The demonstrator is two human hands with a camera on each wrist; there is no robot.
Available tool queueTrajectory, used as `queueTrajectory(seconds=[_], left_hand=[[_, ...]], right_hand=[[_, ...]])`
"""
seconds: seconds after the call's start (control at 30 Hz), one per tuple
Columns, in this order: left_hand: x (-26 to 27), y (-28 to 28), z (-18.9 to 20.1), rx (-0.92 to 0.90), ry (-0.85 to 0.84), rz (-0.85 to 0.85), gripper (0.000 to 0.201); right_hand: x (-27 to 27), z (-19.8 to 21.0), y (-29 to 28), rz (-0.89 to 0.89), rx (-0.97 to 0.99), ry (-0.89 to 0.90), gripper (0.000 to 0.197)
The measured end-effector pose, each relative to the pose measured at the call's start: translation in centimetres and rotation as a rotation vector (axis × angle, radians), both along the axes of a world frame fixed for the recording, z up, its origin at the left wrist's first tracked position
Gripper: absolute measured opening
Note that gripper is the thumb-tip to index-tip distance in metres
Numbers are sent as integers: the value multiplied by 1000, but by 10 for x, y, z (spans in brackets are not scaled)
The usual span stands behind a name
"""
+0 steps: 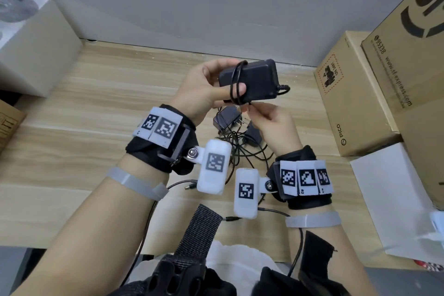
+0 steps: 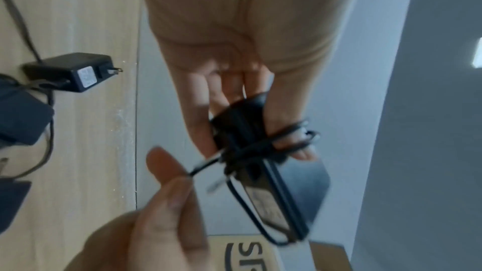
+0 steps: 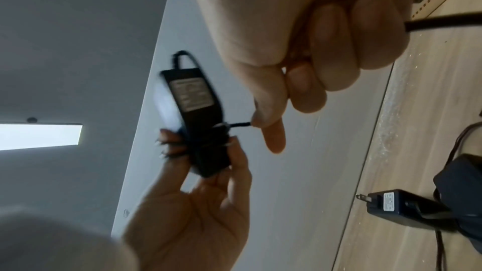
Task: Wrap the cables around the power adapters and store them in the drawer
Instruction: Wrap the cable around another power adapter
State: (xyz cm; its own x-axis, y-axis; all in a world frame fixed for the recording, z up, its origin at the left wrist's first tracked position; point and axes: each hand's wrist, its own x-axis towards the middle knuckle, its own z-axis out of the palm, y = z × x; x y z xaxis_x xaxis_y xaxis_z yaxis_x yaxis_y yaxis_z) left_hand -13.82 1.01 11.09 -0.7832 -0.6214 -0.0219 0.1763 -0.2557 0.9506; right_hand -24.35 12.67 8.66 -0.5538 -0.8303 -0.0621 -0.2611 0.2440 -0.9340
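Above the desk (image 1: 96, 108), left hand (image 1: 204, 86) grips adapter (image 1: 258, 79) lengthwise left-right, right hand (image 1: 271, 122) fingers pinch cable (image 1: 234, 79).

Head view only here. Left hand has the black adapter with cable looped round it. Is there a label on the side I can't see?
Observer: Yes. The right wrist view shows a pale label on the adapter, on the face turned away from the head camera.
Operator: What is the right hand doing with the cable?
Observer: The right hand pinches the thin cable between thumb and forefinger, close to the adapter.
Operator: Those small adapters on the table, any prongs out?
Observer: The left wrist view shows one small adapter lying on its side with two metal prongs sticking out.
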Motion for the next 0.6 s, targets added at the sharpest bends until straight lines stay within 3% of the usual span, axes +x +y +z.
queueTrajectory(seconds=[0.3,0.6], left_hand=[[-4,6,0,-287,-209,278,42],[1,-1,-15,-773,-459,225,43]], right_hand=[[13,7,1,147,111,25,22],[9,18,5,74,27,172,7]])
